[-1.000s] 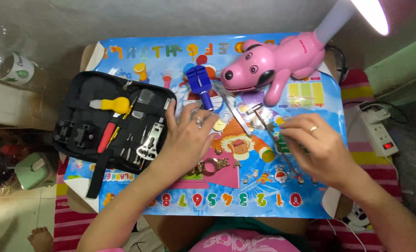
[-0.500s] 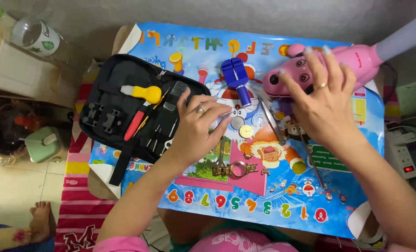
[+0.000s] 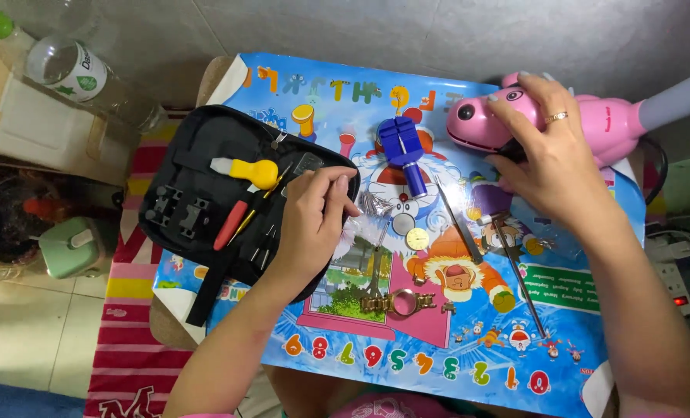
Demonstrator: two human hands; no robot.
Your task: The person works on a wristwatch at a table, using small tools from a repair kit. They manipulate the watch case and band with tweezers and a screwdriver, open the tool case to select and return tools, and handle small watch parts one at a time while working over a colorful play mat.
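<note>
My left hand (image 3: 314, 220) rests on the right edge of an open black tool case (image 3: 182, 166), fingers curled down; whether it holds anything is hidden. In the case lie a yellow-handled tool (image 3: 246, 170) and a red-handled screwdriver (image 3: 231, 225). My right hand (image 3: 550, 166), with a ring on it, grips the head of a pink pig-shaped lamp (image 3: 620, 124) at the table's far right. Between my hands stand a blue watch-link tool (image 3: 403, 151), a round gold disc (image 3: 417, 238) and tweezers (image 3: 458, 222). A gold watch with its band (image 3: 399, 302) lies nearer me.
A colourful cartoon mat (image 3: 360, 360) covers the small table. A thin long tool (image 3: 520, 280) lies at the right. A clear plastic bottle (image 3: 89, 77) lies at the far left, a green container (image 3: 70, 248) on the floor, and a power strip (image 3: 670, 271) at the right.
My right hand has gone from the tools on the mat up to the pink lamp and now grips its head. My left hand has slid left onto the tool case's edge, fingers curling.
</note>
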